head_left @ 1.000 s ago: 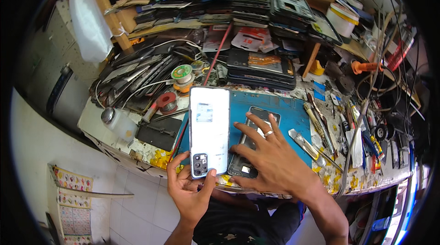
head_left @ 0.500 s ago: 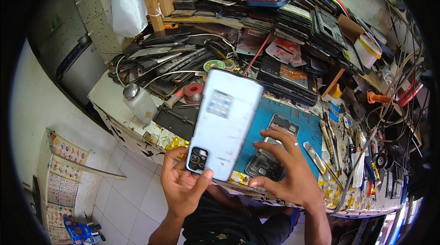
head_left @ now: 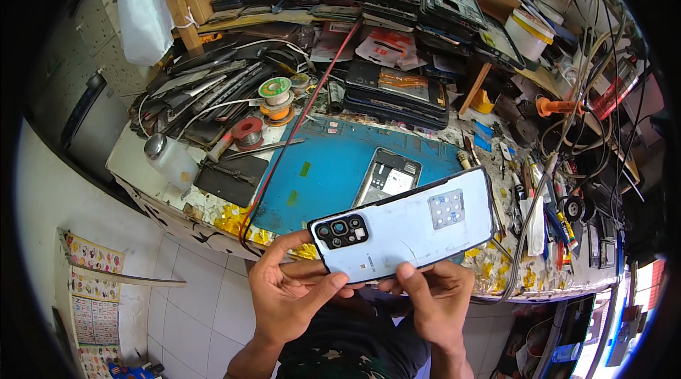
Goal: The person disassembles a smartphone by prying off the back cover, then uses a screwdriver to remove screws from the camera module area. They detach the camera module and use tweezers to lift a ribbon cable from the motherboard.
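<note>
A pale blue phone back cover (head_left: pixel 401 241) with a black camera block is held tilted above the bench's front edge, its outer face towards me. At its camera end my left hand (head_left: pixel 292 301) grips the lower corner between thumb and fingers. My right hand (head_left: pixel 434 302) pinches the lower long edge near the middle, thumb on the face and fingers behind. Behind the cover, an opened phone (head_left: pixel 389 172) with its inner parts exposed lies on the blue work mat (head_left: pixel 323 180); the cover hides its lower part.
Solder spools (head_left: pixel 275 99), a red spool (head_left: pixel 248 132) and a clear bottle with a metal cap (head_left: pixel 170 159) stand left. Stacked phones (head_left: pixel 397 95) and piled parts fill the back. Tools (head_left: pixel 553 209), cables and an orange-handled iron (head_left: pixel 560 107) crowd the right. A red cable (head_left: pixel 298 127) crosses the mat.
The back cover has turned from upright to nearly sideways and moved right. My right hand, apart from it before, now grips its lower edge. The view has shifted too.
</note>
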Demonstrator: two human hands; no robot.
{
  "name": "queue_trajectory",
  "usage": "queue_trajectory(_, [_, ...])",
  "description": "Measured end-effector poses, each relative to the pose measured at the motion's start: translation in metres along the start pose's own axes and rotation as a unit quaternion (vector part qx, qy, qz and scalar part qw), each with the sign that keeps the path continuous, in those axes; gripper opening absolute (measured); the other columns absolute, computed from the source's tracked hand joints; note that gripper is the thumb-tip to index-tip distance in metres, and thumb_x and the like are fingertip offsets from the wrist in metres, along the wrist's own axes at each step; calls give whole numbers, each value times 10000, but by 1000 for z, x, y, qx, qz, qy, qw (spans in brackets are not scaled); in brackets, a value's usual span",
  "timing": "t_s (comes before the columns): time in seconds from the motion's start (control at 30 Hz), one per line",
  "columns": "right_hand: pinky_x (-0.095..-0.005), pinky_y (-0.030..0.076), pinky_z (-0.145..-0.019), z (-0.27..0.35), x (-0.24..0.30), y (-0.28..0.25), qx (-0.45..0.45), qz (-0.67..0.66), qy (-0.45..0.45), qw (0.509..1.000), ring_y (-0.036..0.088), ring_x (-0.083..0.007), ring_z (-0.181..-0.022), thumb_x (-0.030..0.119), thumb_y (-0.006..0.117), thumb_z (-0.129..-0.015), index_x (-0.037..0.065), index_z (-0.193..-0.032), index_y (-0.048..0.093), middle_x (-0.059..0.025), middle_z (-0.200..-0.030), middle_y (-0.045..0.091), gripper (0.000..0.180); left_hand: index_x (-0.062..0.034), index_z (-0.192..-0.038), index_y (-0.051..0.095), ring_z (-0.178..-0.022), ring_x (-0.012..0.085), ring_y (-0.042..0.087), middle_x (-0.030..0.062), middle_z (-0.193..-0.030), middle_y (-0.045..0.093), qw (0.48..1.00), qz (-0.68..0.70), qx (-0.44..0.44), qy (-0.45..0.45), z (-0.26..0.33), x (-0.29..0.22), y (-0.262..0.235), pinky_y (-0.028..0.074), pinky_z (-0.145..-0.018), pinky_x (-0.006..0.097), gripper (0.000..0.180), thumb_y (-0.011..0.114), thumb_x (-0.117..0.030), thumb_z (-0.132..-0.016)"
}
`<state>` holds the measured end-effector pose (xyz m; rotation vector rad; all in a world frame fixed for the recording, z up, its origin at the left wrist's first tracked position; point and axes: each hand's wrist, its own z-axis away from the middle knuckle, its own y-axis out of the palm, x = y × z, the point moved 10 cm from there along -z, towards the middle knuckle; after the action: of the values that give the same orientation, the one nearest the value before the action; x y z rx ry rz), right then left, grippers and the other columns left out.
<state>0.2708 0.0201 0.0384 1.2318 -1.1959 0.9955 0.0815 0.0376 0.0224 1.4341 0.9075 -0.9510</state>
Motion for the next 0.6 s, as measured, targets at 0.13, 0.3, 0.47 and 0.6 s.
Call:
queue_trajectory(0.13, [-246, 495, -622, 4, 4, -19, -15, 29, -15, 999, 637, -98, -670, 164, 581, -1018, -56, -802, 711, -130, -776, 744, 335, 156, -1285, 416, -830, 319, 739, 308, -961, 704, 1000, 1, 6, 1, 2, -4, 13, 656, -716, 386, 530, 695, 120, -835])
queue_trajectory(0.3, [-239, 434, -568, 2, 8, -74, -131, -19, -87, 987, 569, -95, -624, 187, 596, -1006, -38, -859, 690, -96, -746, 705, 285, 172, -1197, 466, -712, 311, 744, 300, -874, 711, 1000, 9, -10, -8, 1, -4, 9, 647, -622, 354, 468, 711, 105, -805])
queue_trajectory(0.47, [-215, 449, -506, 15, 14, -104, -192, -74, -118, 972, 589, -103, -606, 184, 647, -974, -55, -1055, 601, -68, -792, 670, 256, 182, -1120, 568, -852, 310, 742, 300, -962, 707, 996, -41, 76, -20, 4, -5, 14, 657, -695, 358, 325, 700, 130, -828])
queue_trajectory(0.6, [-234, 537, -505, 30, 3, -84, -134, -34, -41, 990, 675, -149, -640, 87, 723, -905, -101, -1117, 558, -154, -857, 707, 328, 168, -1114, 596, -818, 253, 741, 254, -926, 720, 999, -19, 31, 31, -1, -5, 14, 649, -677, 330, 321, 723, 99, -827])
